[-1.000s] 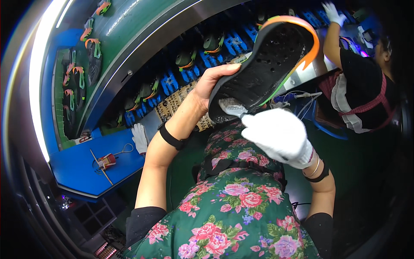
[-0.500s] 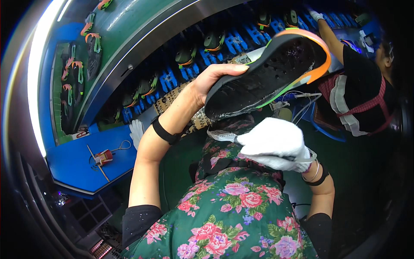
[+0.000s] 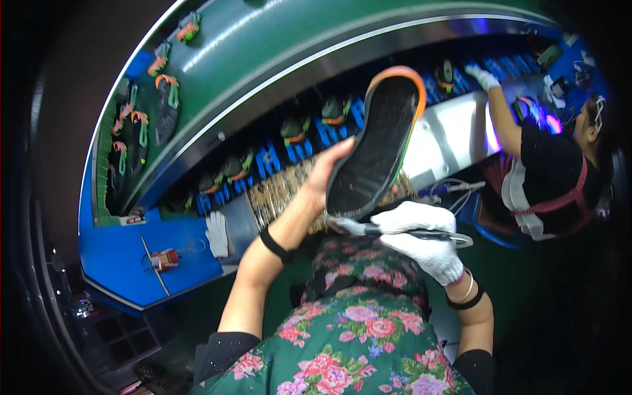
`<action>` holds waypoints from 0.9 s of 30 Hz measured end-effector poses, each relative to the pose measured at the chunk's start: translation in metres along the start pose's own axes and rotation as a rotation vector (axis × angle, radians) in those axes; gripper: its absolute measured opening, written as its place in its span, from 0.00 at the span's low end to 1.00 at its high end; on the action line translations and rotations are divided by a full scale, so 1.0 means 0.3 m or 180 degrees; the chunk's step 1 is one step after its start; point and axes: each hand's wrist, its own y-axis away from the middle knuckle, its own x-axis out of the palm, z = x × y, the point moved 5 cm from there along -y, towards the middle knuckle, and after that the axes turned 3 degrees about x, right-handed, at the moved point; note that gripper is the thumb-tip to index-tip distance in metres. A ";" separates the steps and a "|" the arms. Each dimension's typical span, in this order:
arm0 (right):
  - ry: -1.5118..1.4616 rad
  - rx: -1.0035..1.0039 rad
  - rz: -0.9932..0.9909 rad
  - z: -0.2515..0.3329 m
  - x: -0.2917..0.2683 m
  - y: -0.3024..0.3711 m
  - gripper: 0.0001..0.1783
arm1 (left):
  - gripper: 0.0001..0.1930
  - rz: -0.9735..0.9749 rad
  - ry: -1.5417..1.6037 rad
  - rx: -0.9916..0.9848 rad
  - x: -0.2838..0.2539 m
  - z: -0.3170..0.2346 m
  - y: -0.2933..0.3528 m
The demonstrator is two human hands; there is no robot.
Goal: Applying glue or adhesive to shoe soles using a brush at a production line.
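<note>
My bare left hand [image 3: 324, 171] grips the edge of a black shoe sole [image 3: 374, 145], its thumb along the left side. The sole is tilted up with its inner face toward me. An orange and green rim runs round the far end and right side. In a white knitted glove, my right hand [image 3: 421, 238] is closed round a brush [image 3: 354, 227] with a dark handle and a pale, wet-looking tip. That tip is at the near end of the sole and seems to touch it. A clear tube [image 3: 464, 241] loops out behind the gloved hand.
Blue racks with several shoe parts [image 3: 294, 130] line the far side, below a green belt [image 3: 263, 49]. A blue table [image 3: 191, 276] at left bears a loose white glove [image 3: 216, 234] and a red-wrapped tool [image 3: 164, 259]. At right a co-worker [image 3: 550, 158] reaches toward the racks.
The sole has swung more upright and moved left, its orange end now pointing away. The brush tip has come up to the sole's near end. My view has shifted.
</note>
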 end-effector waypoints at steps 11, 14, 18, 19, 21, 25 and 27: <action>0.2302 -0.1497 -0.0656 0.150 -0.066 -0.141 0.13 | 0.36 0.0303 0.0927 -0.0089 0.060 0.117 0.116; -0.0103 -0.0286 -0.0144 0.066 -0.053 -0.103 0.13 | 0.44 0.0186 -0.0056 0.0456 0.041 0.009 0.159; -0.0531 0.0640 -0.0951 0.035 -0.147 -0.048 0.12 | 0.63 0.0716 -0.1044 0.1130 0.136 -0.219 0.212; -0.0769 0.0609 -0.1031 -0.007 -0.157 -0.041 0.12 | 0.64 0.0850 -0.1236 0.1272 0.180 -0.296 0.213; -0.0851 0.0724 -0.1029 -0.062 -0.148 -0.027 0.12 | 0.64 0.1194 -0.1135 0.1526 0.214 -0.483 0.216; -0.0980 0.0779 -0.0951 -0.183 -0.066 -0.006 0.12 | 0.50 0.0955 0.0227 0.1977 0.128 -0.852 0.141; -0.0901 0.0797 -0.0982 -0.237 -0.044 0.012 0.12 | 0.45 0.0299 0.1291 0.2307 0.038 -0.915 0.112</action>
